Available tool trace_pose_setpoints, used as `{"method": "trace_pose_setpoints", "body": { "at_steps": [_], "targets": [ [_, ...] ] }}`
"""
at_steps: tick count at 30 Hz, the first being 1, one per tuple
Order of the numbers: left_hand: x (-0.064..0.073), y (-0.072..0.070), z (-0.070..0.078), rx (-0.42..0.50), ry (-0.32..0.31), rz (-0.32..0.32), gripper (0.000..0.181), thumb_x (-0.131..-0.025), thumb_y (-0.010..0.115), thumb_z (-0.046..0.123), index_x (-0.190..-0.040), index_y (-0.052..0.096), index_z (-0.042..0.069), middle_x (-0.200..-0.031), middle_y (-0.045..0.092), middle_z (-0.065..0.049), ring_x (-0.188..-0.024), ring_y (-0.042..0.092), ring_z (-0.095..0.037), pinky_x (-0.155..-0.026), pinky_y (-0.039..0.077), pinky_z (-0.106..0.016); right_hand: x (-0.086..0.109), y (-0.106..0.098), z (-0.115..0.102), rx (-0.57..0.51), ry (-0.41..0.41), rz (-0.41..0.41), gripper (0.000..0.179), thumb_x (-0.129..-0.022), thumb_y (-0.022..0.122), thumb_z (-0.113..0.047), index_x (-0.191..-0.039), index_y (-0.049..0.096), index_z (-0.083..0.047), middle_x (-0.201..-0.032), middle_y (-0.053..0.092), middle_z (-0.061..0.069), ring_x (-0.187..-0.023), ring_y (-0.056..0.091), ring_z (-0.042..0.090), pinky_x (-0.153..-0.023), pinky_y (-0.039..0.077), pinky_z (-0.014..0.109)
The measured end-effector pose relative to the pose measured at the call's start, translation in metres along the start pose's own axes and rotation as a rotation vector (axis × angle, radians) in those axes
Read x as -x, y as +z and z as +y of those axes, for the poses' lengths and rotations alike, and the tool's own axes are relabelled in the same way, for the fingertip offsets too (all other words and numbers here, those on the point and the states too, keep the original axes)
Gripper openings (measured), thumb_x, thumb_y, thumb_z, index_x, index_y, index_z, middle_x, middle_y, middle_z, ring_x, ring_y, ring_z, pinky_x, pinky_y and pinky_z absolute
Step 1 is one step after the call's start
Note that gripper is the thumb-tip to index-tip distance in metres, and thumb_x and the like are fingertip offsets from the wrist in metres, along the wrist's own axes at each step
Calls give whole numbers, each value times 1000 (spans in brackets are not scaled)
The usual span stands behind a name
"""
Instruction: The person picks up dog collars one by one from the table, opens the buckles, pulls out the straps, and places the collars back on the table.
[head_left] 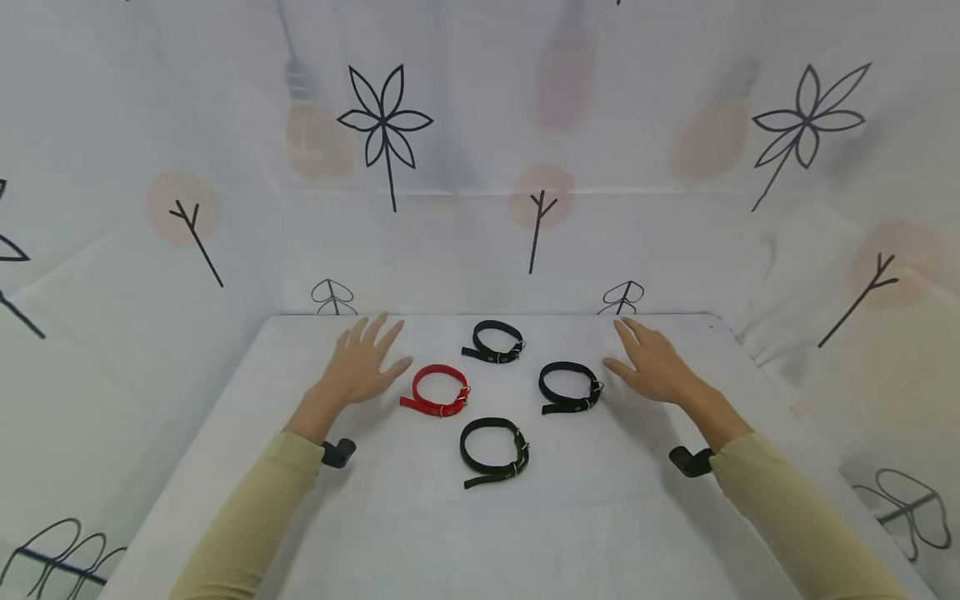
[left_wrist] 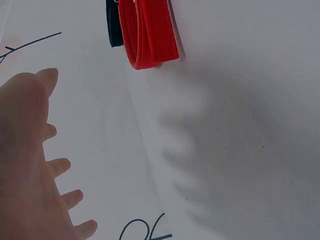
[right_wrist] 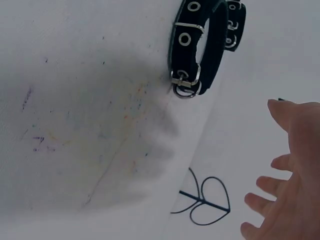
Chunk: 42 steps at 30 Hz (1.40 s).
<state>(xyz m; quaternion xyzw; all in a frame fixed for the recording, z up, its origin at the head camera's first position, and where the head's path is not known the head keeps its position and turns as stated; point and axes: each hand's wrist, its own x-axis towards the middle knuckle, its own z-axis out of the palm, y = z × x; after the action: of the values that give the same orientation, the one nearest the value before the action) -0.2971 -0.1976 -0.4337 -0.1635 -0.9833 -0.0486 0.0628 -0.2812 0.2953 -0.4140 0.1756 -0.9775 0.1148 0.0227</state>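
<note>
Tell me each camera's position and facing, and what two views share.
Head: worn on the head, facing forward and down at a white tabletop and red woven looped strap; left hand, right hand and beige sleeves show.
Left wrist: worn there, facing the red strap; part of the left hand shows.
Right wrist: worn there, facing a black looped strap with metal eyelets; part of the right hand shows.
Head and left wrist share the red strap.

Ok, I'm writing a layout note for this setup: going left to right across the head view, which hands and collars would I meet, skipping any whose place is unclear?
Left hand, red collar, nearer black collar, right hand.
</note>
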Motion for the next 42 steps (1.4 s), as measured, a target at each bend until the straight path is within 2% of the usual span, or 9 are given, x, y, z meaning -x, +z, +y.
{"method": "trace_pose_setpoints", "body": {
  "at_steps": [9,16,24,34,42],
  "targets": [
    [-5,5,10,54,1,21,77,-101,53,55,-163,26,17,-168,23,-17,-151,23,-45,-117,22,-67,-4,4,-7,-45,-8,20,73,-105,56,-29,-156,22,11,-160,22,35,-144,25,56,-116,22,68],
    [-9,9,15,69,10,7,78,-101,52,55,-163,25,18,-167,23,-17,-150,25,-44,-117,23,-66,-7,6,-13,-78,-14,19,74,-106,55,-30,-156,21,11,-160,22,35,-144,26,56,-115,23,68],
    [-14,8,21,88,-3,-11,79,-100,53,57,-164,25,19,-167,25,-16,-150,26,-43,-117,24,-66,-11,8,-20,-108,19,6,73,-106,55,-31,-156,22,11,-160,22,34,-146,23,55,-116,22,67],
    [-22,9,30,171,-2,-39,80,-100,56,55,-163,26,17,-166,27,-16,-150,28,-43,-118,24,-65,-20,11,-28,-160,40,-38,73,-108,51,-33,-157,19,10,-161,20,36,-147,20,55,-116,20,69],
    [-29,11,36,266,-12,-61,80,-100,57,54,-163,26,17,-166,28,-16,-149,29,-43,-116,27,-65,-29,18,-32,-200,40,-38,72,-108,51,-34,-156,22,11,-159,22,36,-146,24,54,-116,24,66]
  ]
}}
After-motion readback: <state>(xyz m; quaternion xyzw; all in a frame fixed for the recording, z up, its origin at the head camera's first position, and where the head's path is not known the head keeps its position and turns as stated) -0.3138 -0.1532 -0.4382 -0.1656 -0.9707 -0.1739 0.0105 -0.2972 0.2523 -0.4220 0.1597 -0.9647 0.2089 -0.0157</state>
